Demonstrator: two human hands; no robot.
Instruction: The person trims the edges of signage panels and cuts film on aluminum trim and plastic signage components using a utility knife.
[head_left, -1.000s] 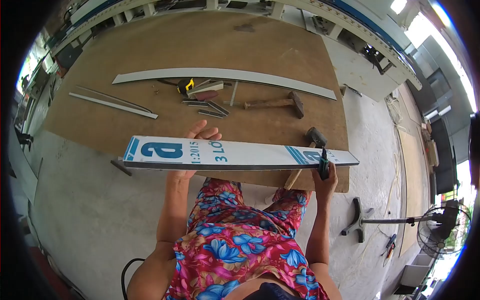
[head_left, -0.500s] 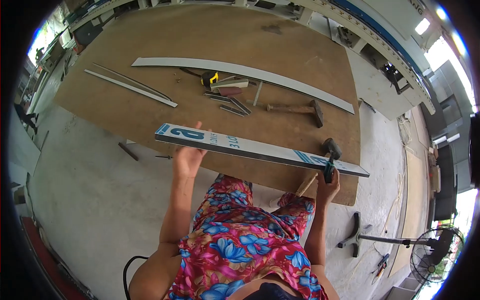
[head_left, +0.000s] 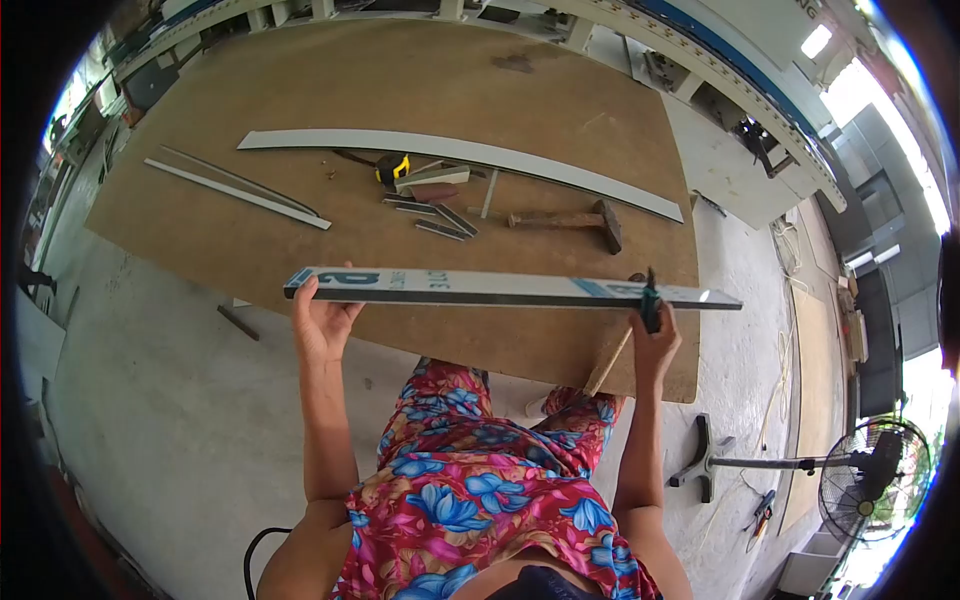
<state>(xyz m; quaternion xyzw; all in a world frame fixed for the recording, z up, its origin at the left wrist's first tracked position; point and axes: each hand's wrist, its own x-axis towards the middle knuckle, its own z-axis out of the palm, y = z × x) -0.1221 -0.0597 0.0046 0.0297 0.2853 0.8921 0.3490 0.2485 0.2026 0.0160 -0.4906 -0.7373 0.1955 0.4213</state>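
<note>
A long white panel strip (head_left: 510,287) with blue print and a dark edge spans both hands above the table's near side. At its left end, my left hand (head_left: 323,322) is closed on it, thumb over the front and fingers along the underside. My right hand (head_left: 655,345) is closed near the right end, with a small dark green tool (head_left: 650,308) upright in it, against the strip; its exact kind I cannot tell. Beneath the strip, a mallet's wooden handle (head_left: 612,358) slants over the table's front edge, its head mostly hidden.
On the brown table (head_left: 420,80) lie a long white strip (head_left: 460,155), a hammer (head_left: 580,220), a yellow-black tape measure (head_left: 393,168), several short metal pieces (head_left: 440,215) and thin strips (head_left: 240,193) at left. A fan (head_left: 870,475) stands at the right.
The panel strip has turned to lie more level, showing less of its printed face. My left hand has moved left and down, and its thumb now rests over the strip's end.
</note>
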